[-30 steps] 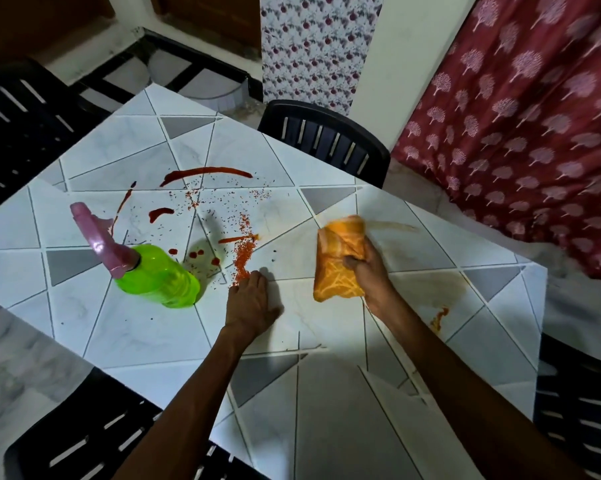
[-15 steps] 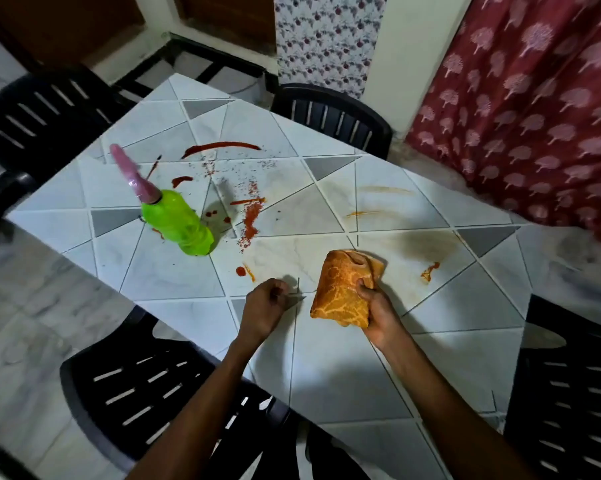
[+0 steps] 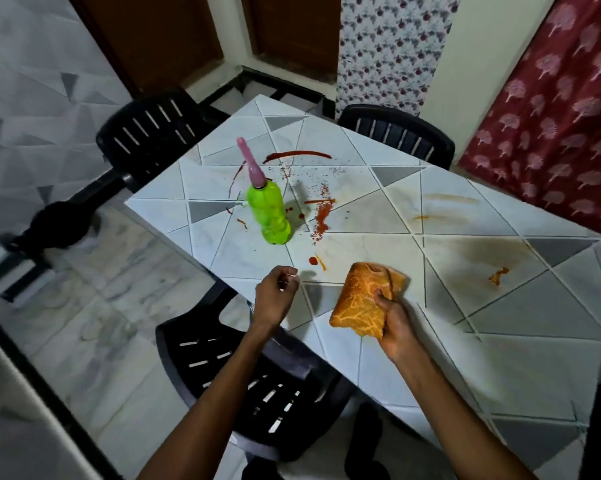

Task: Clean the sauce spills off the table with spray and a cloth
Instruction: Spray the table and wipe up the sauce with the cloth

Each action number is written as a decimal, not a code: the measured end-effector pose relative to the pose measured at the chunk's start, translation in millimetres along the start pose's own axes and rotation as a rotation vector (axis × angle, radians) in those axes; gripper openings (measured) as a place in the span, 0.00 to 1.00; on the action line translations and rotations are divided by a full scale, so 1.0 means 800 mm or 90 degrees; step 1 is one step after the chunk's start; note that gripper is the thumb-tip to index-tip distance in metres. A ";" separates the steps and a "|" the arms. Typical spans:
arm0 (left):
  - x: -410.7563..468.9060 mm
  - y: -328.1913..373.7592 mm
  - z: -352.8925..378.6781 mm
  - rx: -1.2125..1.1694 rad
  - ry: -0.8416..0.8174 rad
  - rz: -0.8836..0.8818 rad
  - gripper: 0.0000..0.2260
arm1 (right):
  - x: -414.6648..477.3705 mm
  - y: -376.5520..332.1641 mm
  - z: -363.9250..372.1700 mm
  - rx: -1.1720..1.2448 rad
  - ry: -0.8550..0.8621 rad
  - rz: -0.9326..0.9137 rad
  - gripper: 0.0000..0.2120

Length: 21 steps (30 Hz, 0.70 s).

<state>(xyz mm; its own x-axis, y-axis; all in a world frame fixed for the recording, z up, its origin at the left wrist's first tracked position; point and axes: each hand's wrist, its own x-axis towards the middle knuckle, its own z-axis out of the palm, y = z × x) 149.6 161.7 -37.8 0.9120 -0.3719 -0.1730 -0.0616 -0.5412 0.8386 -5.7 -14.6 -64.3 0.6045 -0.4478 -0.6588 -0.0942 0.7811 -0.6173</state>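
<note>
A green spray bottle (image 3: 271, 213) with a pink nozzle stands on the white tiled table (image 3: 378, 341), among red sauce streaks (image 3: 297, 154) and speckles (image 3: 323, 216). A small red drop (image 3: 313, 260) lies just beyond my left hand. An orange blot (image 3: 498, 274) and faint smears sit on the right side. My right hand (image 3: 394, 320) grips a folded orange cloth (image 3: 363, 301) lifted near the table's near edge. My left hand (image 3: 275, 294) hovers at that edge, fingers curled loosely, holding nothing.
Black plastic chairs stand around the table: one below my arms (image 3: 243, 382), one at the left (image 3: 146, 133), one at the far side (image 3: 399, 133). A red patterned curtain (image 3: 551, 116) hangs at the right. The marble floor (image 3: 95, 292) lies to the left.
The view has pulled back from the table. My right hand drew the cloth toward the near edge and lifted it. My left hand came off the tabletop and curled.
</note>
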 end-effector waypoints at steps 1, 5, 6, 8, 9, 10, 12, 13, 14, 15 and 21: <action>0.005 -0.004 -0.012 -0.012 -0.006 0.003 0.04 | -0.003 0.004 0.012 0.002 -0.003 -0.006 0.57; 0.031 -0.024 -0.070 -0.029 -0.039 0.035 0.04 | -0.009 0.026 0.073 0.009 -0.012 -0.079 0.47; 0.038 -0.029 -0.085 -0.032 -0.046 0.047 0.04 | -0.013 0.029 0.092 0.012 -0.028 -0.091 0.50; 0.059 -0.041 -0.119 -0.042 -0.075 0.061 0.04 | -0.015 0.042 0.135 0.026 -0.048 -0.108 0.58; 0.068 -0.045 -0.133 -0.045 -0.092 0.067 0.04 | -0.018 0.047 0.151 0.035 -0.042 -0.111 0.61; 0.078 -0.050 -0.149 -0.047 -0.109 0.077 0.04 | -0.021 0.056 0.168 0.043 -0.023 -0.121 0.62; 0.091 -0.059 -0.172 -0.058 -0.137 0.080 0.04 | -0.025 0.073 0.193 0.057 0.000 -0.141 0.62; 0.093 -0.062 -0.180 -0.071 -0.146 0.079 0.04 | -0.028 0.080 0.203 0.062 -0.004 -0.148 0.59; 0.093 -0.066 -0.187 -0.085 -0.151 0.076 0.04 | -0.034 0.086 0.209 0.062 -0.001 -0.160 0.55; 0.095 -0.068 -0.194 -0.094 -0.159 0.077 0.04 | -0.039 0.091 0.216 0.071 0.004 -0.176 0.52; 0.123 -0.058 -0.206 -0.081 -0.227 0.112 0.05 | -0.052 0.104 0.223 0.113 0.083 -0.223 0.54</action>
<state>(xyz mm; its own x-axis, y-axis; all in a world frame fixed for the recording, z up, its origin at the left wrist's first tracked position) 308.8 274.7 -8.4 0.6930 -0.7005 -0.1705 -0.1330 -0.3567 0.9247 102.3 146.5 -11.8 0.4697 -0.7423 -0.4778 0.2449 0.6296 -0.7373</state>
